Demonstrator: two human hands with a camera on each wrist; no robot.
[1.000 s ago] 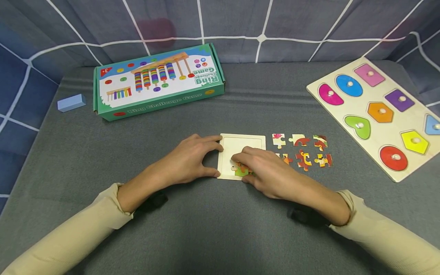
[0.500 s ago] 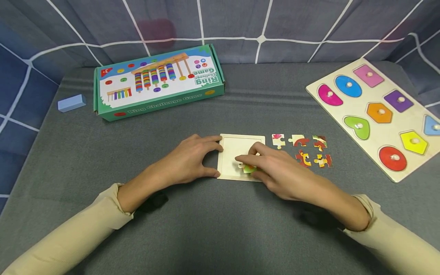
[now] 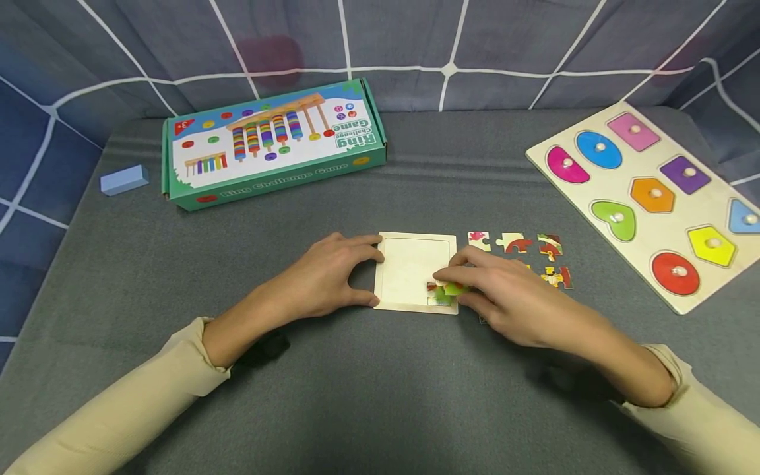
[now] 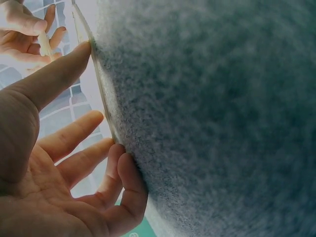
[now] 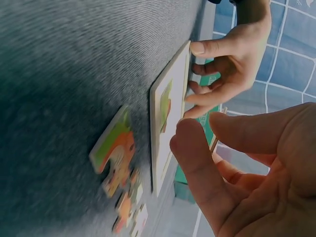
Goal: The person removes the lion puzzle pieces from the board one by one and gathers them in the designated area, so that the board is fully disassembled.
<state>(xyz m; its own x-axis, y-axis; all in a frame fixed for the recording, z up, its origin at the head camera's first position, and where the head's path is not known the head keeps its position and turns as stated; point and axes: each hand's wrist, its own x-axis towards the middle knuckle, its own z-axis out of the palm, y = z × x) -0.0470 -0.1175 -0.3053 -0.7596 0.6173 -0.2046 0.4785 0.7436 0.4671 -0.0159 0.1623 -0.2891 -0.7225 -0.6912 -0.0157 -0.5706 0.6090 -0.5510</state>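
A small square wooden puzzle tray point(image 3: 410, 270) lies in front of me. The fingers and thumb of my left hand point(image 3: 332, 274) touch its left edge, fairly straight. My right hand point(image 3: 505, 293) is above the tray's lower right corner and pinches a jigsaw piece point(image 3: 454, 289) with green on it. In the left wrist view that jigsaw piece point(image 4: 45, 47) appears edge-on between the fingers. Another puzzle piece point(image 3: 438, 295), green and red, lies in that tray corner, partly covered. Beside the tray in the right wrist view lies an orange and green piece point(image 5: 116, 148), mostly hidden from the head view.
Loose jigsaw pieces point(image 3: 515, 243) lie in rows right of the tray. A large wooden shape board point(image 3: 617, 185) with knobbed pieces stands out at the right. Behind are a green Ring Challenge Game box point(image 3: 273, 142) and a blue block point(image 3: 124, 179).
My right hand has moved to the right across the tray, lifting a jigsaw piece and carrying it along. The piece in the tray's lower right corner now shows. My left hand has stayed in place.
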